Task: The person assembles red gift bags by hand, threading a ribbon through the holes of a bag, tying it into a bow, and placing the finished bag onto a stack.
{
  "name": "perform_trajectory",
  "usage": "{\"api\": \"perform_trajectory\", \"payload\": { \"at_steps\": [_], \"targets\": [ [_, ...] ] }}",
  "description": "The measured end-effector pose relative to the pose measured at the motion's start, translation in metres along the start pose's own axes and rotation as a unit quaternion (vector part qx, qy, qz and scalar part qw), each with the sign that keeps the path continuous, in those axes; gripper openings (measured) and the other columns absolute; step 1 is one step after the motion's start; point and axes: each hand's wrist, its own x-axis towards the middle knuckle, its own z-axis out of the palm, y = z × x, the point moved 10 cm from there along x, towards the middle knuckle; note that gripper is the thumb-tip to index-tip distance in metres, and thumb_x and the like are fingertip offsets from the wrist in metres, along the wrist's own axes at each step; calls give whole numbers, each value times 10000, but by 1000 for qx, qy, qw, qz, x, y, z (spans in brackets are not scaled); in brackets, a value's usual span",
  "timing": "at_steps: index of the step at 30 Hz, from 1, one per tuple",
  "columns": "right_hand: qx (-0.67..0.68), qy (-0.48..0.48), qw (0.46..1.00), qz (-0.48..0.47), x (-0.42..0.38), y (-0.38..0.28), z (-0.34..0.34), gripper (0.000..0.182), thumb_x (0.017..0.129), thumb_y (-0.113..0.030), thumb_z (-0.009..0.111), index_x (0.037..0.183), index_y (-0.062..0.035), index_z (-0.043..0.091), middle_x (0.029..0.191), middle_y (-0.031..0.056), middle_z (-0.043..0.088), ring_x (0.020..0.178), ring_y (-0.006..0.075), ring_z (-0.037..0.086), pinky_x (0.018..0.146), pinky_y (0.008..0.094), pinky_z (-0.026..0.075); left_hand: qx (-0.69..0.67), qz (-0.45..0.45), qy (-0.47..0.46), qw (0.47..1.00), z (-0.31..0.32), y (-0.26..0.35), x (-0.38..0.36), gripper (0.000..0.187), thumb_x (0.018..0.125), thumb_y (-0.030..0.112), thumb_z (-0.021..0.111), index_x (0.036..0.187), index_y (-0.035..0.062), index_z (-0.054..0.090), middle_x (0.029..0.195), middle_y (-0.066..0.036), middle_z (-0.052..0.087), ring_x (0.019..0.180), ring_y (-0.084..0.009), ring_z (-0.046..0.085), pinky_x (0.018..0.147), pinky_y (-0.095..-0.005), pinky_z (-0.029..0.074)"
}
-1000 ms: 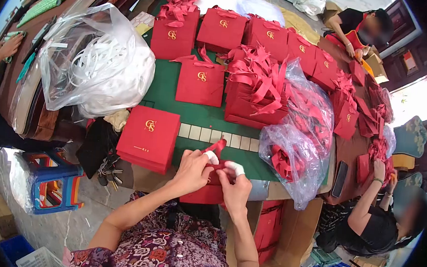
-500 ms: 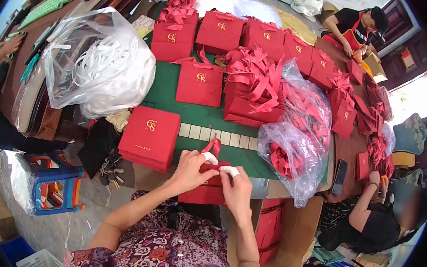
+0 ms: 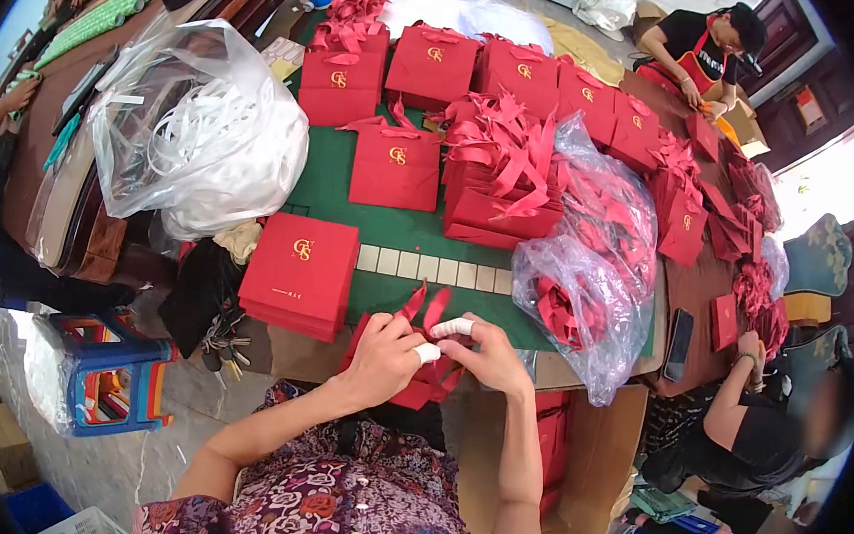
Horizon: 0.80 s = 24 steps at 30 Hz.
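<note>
At the table's front edge, my left hand (image 3: 387, 359) is closed at the top of a small red paper gift bag (image 3: 415, 389). Beside it, my right hand (image 3: 488, 354) pinches at the same bag's top, where a red ribbon (image 3: 435, 309) stands up in loops. White wrapping covers a finger on each hand. The fingers hide where the ribbon meets the bag. Just left of my hands lies a stack of flat red bags (image 3: 299, 267) with a gold logo. Beyond my hands, a row of pale rectangular cards (image 3: 427, 269) lines the green mat (image 3: 390, 226).
Red bags with ribbons (image 3: 505, 173) fill the mat's far side. Clear plastic bags hold white ribbon (image 3: 207, 129) at left and red ribbon (image 3: 586, 290) at right. A cardboard box (image 3: 587, 460) stands below right. Co-workers sit at right (image 3: 736, 422) and far right (image 3: 699, 58).
My right hand has moved slightly right and up. The bag between my hands has tilted, and more of its ribbon shows in two raised loops.
</note>
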Motion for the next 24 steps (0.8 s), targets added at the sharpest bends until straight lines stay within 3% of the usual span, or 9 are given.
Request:
{"api": "perform_trajectory", "payload": {
  "at_steps": [5,9,12,14,18,20,24],
  "targets": [
    [15,-91,996,12,2,0,9,173,883,-120,680,1041,-63,718,814,38,561,720,128,562,660,285,455,10,51,5,999,-2,10,0,191,740,100,673,928,101,703,845,15,628,859,-189,533,820,-369,391],
    [21,-95,995,-13,10,9,16,141,888,-120,673,1008,-52,704,820,31,557,713,118,550,646,270,443,12,40,5,999,-2,4,4,152,745,124,703,897,119,696,839,29,629,849,-186,533,833,-378,378],
    [37,-29,998,-41,16,15,15,111,901,-124,663,968,-42,692,803,23,574,690,104,535,623,264,432,-20,13,-25,999,-2,-4,9,151,750,150,741,891,144,691,835,41,632,834,-187,536,827,-381,367],
    [100,111,987,55,21,39,-11,123,914,-135,658,966,-27,685,776,26,598,671,96,528,612,271,433,-48,4,-63,997,4,-4,9,160,758,175,762,896,151,686,831,24,638,830,-201,538,833,-389,368],
    [9,204,978,38,17,30,-34,149,922,-162,663,966,-23,698,759,55,632,663,114,560,618,278,451,-72,-83,-27,994,-2,-24,15,183,742,162,780,897,141,685,785,-11,640,803,-222,560,814,-382,370],
    [-30,297,954,30,1,24,-51,155,904,-181,686,940,-32,713,779,88,655,665,157,602,621,299,466,-69,-111,-24,991,3,-35,13,187,740,158,782,899,137,685,772,-17,635,799,-226,563,805,-380,370],
    [-162,285,941,82,-32,17,-52,193,861,-221,733,885,-31,705,765,106,633,635,234,623,602,339,486,-65,-174,-21,982,5,-58,11,182,740,136,772,896,123,678,754,-39,631,794,-239,570,783,-385,373]
  ]
}}
